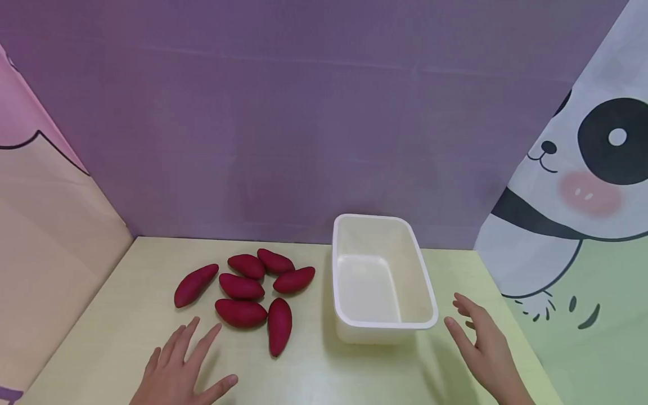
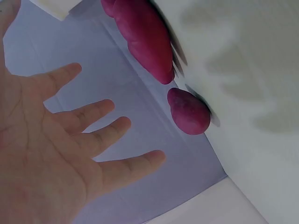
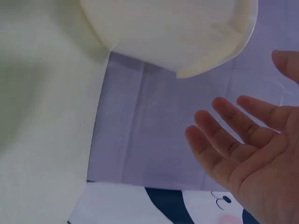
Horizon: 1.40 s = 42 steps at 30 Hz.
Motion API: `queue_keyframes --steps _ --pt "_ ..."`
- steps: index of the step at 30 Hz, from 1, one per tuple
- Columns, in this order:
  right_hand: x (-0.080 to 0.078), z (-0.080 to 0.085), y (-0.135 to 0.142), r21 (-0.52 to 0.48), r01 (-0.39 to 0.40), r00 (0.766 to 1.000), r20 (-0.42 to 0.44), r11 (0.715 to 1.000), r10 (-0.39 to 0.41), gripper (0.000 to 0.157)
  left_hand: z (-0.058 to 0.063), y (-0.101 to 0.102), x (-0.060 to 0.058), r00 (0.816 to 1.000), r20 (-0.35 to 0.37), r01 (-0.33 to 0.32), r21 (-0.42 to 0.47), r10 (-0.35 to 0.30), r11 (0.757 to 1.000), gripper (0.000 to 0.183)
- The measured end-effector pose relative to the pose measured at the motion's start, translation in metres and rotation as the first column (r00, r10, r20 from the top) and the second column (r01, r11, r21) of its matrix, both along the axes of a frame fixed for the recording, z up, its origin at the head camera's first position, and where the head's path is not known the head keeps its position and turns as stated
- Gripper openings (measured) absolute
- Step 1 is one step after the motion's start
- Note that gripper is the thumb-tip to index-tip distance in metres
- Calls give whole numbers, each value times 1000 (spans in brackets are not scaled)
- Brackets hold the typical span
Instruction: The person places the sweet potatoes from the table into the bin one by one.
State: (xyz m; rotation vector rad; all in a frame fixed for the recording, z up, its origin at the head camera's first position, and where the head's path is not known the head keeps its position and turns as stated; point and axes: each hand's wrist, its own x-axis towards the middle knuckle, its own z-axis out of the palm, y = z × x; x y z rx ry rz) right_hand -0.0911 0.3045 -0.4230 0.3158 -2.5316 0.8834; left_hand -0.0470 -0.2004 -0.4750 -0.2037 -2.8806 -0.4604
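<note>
Several dark red sweet potatoes (image 1: pixel 242 313) lie loosely grouped on the pale tabletop, left of the middle. My left hand (image 1: pixel 177 365) hovers in front of them with its fingers spread, holding nothing. In the left wrist view its palm (image 2: pixel 42 144) faces the sweet potatoes (image 2: pixel 145 39). A white plastic bin (image 1: pixel 377 324) stands right of the group, with nothing inside. Just off the bin's right side is my right hand (image 1: pixel 483 349), empty, its fingers relaxed. The right wrist view shows that hand (image 3: pixel 254 149) below the bin's wall (image 3: pixel 173 32).
A purple cloth backdrop (image 1: pixel 283 129) rises behind the table's (image 1: pixel 304 382) back edge. On the right hangs a panda-print cloth (image 1: pixel 536 225); a pink and beige one (image 1: pixel 45 236) borders the left side.
</note>
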Motion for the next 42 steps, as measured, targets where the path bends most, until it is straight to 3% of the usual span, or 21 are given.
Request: queue_keyframes --steps 6,11,15,19,22,32,42 --pt "-10 10 -8 -86 39 996 78 996 -32 40 4 -7 -8 998 -56 32 3 -32 999 86" --pt "-17 14 -10 -194 32 993 121 981 -9 37 7 -14 -16 992 -106 72 34 -68 997 80" --pt "-21 15 -12 -274 10 988 149 962 33 37 15 -17 -23 996 -54 69 74 -65 995 77" --pt "-23 16 -15 -327 9 980 190 945 57 38 24 -20 -30 999 29 26 136 -30 990 73" --pt "-24 15 -16 -354 13 973 219 935 69 38 26 -25 -39 999 38 -3 174 -3 985 71" --pt "-27 9 -16 -477 11 952 274 879 137 38 14 -46 -65 995 -72 -52 236 70 970 61" --pt "-29 7 -16 -518 18 944 291 855 157 39 2 -68 -94 989 32 -149 257 146 955 61"
